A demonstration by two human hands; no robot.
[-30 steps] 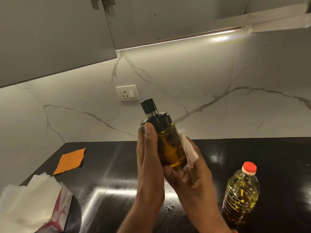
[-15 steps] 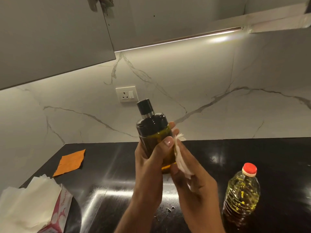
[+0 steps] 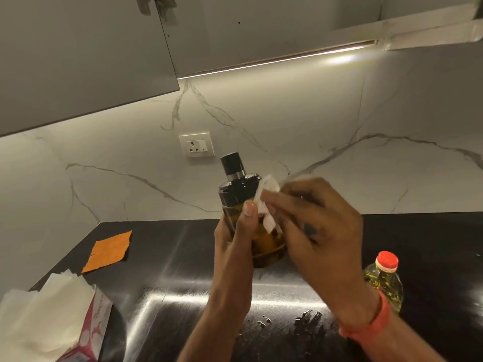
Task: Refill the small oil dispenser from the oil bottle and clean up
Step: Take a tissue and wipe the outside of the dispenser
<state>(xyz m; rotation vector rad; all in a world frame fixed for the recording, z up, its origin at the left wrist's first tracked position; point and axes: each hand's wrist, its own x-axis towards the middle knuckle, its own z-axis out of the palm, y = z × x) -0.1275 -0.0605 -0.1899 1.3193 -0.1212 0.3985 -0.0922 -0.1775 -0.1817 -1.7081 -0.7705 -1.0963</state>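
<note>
White tissue in right hand against dispenser; left hand grips.

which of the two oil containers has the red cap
The oil bottle standing on the counter at right; the small oil dispenser, held up in the left hand, has a black top.

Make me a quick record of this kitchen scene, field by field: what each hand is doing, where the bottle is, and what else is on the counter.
left hand: holds the oil dispenser upright above the counter
right hand: presses a white tissue against the dispenser's side
oil bottle: standing on the counter, red cap on
tissue box: near left corner
orange cloth: flat on the left
spill: small drops near the front
</note>
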